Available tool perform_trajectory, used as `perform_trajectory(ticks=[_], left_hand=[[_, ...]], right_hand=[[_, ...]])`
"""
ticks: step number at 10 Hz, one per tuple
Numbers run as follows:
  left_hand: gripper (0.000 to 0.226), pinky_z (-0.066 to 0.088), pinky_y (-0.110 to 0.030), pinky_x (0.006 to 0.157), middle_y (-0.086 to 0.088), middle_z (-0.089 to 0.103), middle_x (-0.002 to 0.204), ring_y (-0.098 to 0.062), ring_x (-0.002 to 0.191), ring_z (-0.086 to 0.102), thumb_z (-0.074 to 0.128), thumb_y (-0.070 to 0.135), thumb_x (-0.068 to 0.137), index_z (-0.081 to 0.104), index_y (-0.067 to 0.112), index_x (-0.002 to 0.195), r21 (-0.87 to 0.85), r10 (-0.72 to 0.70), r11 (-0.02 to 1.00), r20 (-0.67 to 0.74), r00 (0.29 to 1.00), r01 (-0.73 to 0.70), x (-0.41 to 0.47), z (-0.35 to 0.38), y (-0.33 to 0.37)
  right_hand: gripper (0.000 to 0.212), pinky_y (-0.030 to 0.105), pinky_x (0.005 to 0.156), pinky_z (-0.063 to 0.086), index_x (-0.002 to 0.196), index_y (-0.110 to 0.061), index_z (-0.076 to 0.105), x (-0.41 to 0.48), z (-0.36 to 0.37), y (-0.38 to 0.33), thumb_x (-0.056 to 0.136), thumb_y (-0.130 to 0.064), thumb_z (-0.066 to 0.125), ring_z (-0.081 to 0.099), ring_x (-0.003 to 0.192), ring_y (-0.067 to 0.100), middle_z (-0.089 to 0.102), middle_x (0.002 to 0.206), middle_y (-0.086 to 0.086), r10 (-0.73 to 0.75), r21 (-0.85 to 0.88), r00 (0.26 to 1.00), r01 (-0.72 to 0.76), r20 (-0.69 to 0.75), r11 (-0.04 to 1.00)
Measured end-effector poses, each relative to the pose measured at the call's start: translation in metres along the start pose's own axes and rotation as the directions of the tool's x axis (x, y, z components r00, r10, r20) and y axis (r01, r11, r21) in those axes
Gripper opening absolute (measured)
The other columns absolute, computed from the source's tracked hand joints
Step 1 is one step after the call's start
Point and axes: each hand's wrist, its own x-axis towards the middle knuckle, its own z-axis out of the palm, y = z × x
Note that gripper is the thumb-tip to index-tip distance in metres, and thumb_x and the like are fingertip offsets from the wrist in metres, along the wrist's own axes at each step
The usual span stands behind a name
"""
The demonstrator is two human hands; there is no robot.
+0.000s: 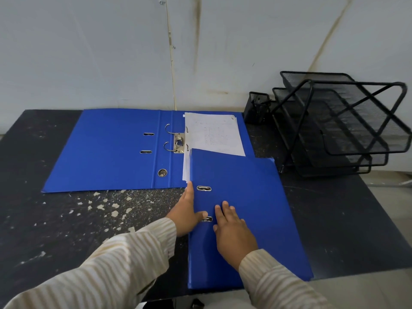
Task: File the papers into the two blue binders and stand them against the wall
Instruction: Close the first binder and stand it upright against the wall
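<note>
One blue binder lies open flat at the back of the dark table, its metal rings apart. A stack of white papers rests on its right half. A second blue binder lies closed in front, overlapping the papers' lower corner. My left hand is at the closed binder's left spine edge, thumb over its cover near a metal slot. My right hand lies flat on the cover with fingers spread.
A black mesh tiered paper tray and a small black mesh holder stand at the back right against the pale wall. The speckled table ends at the right near the binder.
</note>
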Motion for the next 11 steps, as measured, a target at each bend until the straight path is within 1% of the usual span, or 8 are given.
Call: perform_trajectory(ticks=[1,2,4,5,6,7,10,11], left_hand=[[0.107,0.042,-0.039,0.107,-0.002,0.016,0.159,-0.021,0.138,0.034,0.067,0.019,0.086,-0.021,0.023,0.147,-0.055,0.011,0.998,0.055,0.998,-0.008,-0.004,-0.005,-0.002],[0.109,0.042,-0.041,0.106,-0.005,0.021,0.157,-0.023,0.135,0.039,0.068,0.022,0.085,-0.021,0.023,0.146,0.021,-0.029,0.999,0.040,0.999,0.028,-0.004,-0.004,0.002],[0.109,0.040,-0.044,0.106,-0.009,0.017,0.158,-0.028,0.136,0.039,0.066,0.036,0.084,-0.022,0.020,0.147,0.329,-0.125,0.936,-0.026,0.992,0.127,-0.002,-0.001,0.016],[0.104,0.040,-0.045,0.106,-0.010,0.011,0.160,-0.030,0.136,0.039,0.062,0.040,0.087,-0.020,0.022,0.147,0.442,-0.117,0.889,-0.033,0.993,0.120,-0.002,0.002,0.021],[0.098,0.041,-0.042,0.105,-0.012,0.003,0.160,-0.032,0.137,0.038,0.059,0.039,0.089,-0.019,0.028,0.147,0.456,-0.111,0.885,0.015,0.994,0.092,-0.002,0.001,0.021],[0.099,0.040,-0.040,0.106,-0.012,0.002,0.161,-0.032,0.138,0.036,0.061,0.037,0.089,-0.018,0.031,0.147,0.432,-0.115,0.898,0.049,0.992,0.083,-0.002,-0.005,0.020],[0.101,0.046,-0.041,0.100,-0.016,0.013,0.158,-0.033,0.130,0.046,0.061,0.047,0.085,-0.017,0.033,0.147,0.562,-0.137,0.822,0.035,0.990,0.094,0.003,-0.005,0.024],[0.100,0.046,-0.041,0.100,-0.016,0.014,0.158,-0.033,0.129,0.047,0.061,0.048,0.085,-0.017,0.034,0.147,0.569,-0.132,0.818,0.037,0.991,0.088,0.002,-0.006,0.024]], right_hand=[[0.054,0.042,0.118,0.013,0.151,-0.021,0.003,0.000,-0.001,0.000,0.103,-0.029,0.027,-0.003,0.148,0.021,-0.007,0.161,0.000,-0.007,0.015,1.000,0.007,-0.001,1.000],[0.055,0.042,0.118,0.013,0.151,-0.021,0.003,-0.001,-0.001,0.001,0.102,-0.029,0.028,-0.003,0.148,0.021,-0.007,0.161,0.000,-0.011,0.015,1.000,0.011,0.000,1.000],[0.056,0.042,0.118,0.014,0.150,-0.020,0.001,0.001,0.002,0.002,0.102,-0.029,0.028,-0.004,0.148,0.022,-0.007,0.161,0.000,-0.018,-0.004,1.000,0.018,0.009,1.000],[0.056,0.041,0.118,0.014,0.150,-0.021,0.001,0.002,0.003,0.003,0.102,-0.030,0.028,-0.004,0.148,0.021,-0.007,0.161,0.000,-0.012,-0.006,1.000,0.012,0.008,1.000],[0.056,0.041,0.118,0.014,0.150,-0.021,0.001,0.001,0.002,0.004,0.102,-0.031,0.029,-0.004,0.148,0.021,-0.007,0.161,-0.001,-0.017,0.000,1.000,0.017,0.010,1.000],[0.057,0.041,0.118,0.014,0.150,-0.021,0.002,0.001,0.001,0.005,0.102,-0.031,0.030,-0.003,0.148,0.021,-0.006,0.161,-0.001,-0.024,0.007,1.000,0.024,0.007,1.000],[0.058,0.041,0.118,0.014,0.150,-0.021,0.001,0.002,0.003,0.005,0.102,-0.031,0.030,-0.003,0.148,0.021,-0.007,0.161,0.000,-0.035,-0.007,0.999,0.035,0.002,0.999],[0.058,0.041,0.118,0.014,0.150,-0.021,0.001,0.002,0.003,0.005,0.102,-0.032,0.030,-0.003,0.148,0.021,-0.007,0.161,0.000,-0.031,-0.008,1.000,0.031,-0.003,0.999]])
